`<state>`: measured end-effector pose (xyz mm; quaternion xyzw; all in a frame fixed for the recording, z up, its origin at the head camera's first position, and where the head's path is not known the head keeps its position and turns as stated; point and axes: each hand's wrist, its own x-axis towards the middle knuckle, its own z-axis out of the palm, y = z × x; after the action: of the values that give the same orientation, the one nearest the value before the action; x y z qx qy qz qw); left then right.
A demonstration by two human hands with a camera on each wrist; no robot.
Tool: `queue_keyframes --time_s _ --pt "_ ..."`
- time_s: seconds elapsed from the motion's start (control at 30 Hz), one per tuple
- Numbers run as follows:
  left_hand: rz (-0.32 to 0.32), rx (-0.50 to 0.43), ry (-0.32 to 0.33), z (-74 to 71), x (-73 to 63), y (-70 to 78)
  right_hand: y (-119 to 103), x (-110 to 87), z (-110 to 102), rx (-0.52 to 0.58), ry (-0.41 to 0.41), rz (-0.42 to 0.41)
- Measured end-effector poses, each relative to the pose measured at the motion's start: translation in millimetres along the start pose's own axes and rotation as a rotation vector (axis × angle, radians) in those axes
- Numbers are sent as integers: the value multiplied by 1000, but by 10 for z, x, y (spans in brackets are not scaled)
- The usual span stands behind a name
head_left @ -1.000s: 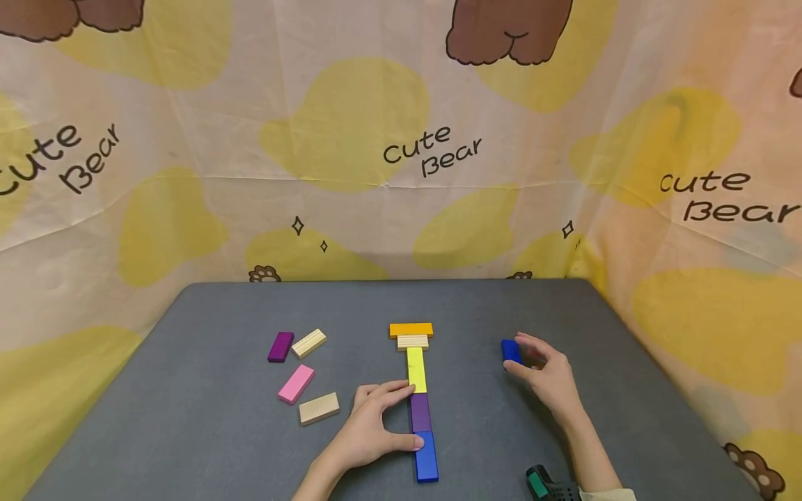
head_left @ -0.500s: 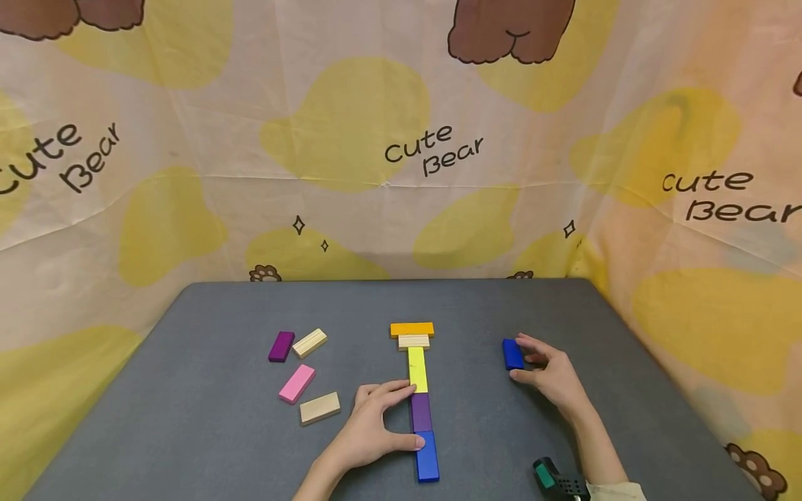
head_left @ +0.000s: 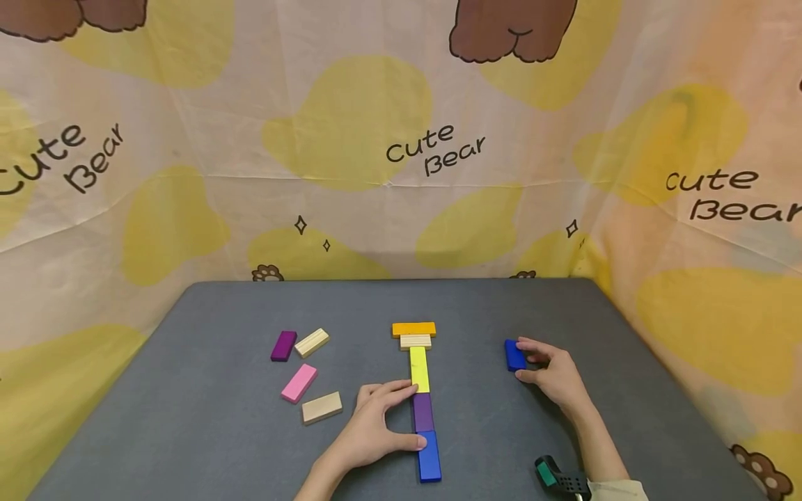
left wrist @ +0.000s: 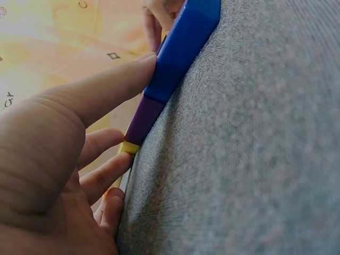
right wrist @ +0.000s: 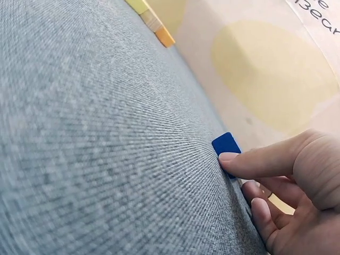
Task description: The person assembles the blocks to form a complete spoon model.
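A row of flat blocks runs along the middle of the table: an orange block (head_left: pixel 413 330) crosswise at the far end, a pale wooden block (head_left: pixel 415 342), a yellow block (head_left: pixel 420 370), a purple block (head_left: pixel 422 412) and a blue block (head_left: pixel 429 459) nearest the person. My left hand (head_left: pixel 372 431) lies along its left side, thumb on the near blue block's edge, fingertips at the yellow one. Off to the right, my right hand (head_left: pixel 554 379) pinches a separate blue block (right wrist: pixel 226 146) between its thumb and fingers. That block lies on the table in the head view.
Left of the row lie a dark purple block (head_left: pixel 284 346), a ribbed pale block (head_left: pixel 312 343), a pink block (head_left: pixel 299 383) and a plain wooden block (head_left: pixel 322 408). Printed cloth (head_left: pixel 338 125) rises behind the grey table (head_left: pixel 207 445). A black and green device (head_left: pixel 557 476) sits at my right wrist.
My right thumb has slid from over the separate blue block to its near right corner. My left hand and the row keep their places; the whole view shifts slightly.
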<state>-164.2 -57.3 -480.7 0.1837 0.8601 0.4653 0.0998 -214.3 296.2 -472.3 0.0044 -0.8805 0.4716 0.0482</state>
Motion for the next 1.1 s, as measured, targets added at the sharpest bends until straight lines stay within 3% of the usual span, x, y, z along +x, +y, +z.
queue_keyframes --time_s 0.4,1.1 --pt "-2 3 -2 2 -3 2 -28 -34 10 18 9 60" --pt "-4 2 2 5 -11 9 -33 -43 60 25 41 72"
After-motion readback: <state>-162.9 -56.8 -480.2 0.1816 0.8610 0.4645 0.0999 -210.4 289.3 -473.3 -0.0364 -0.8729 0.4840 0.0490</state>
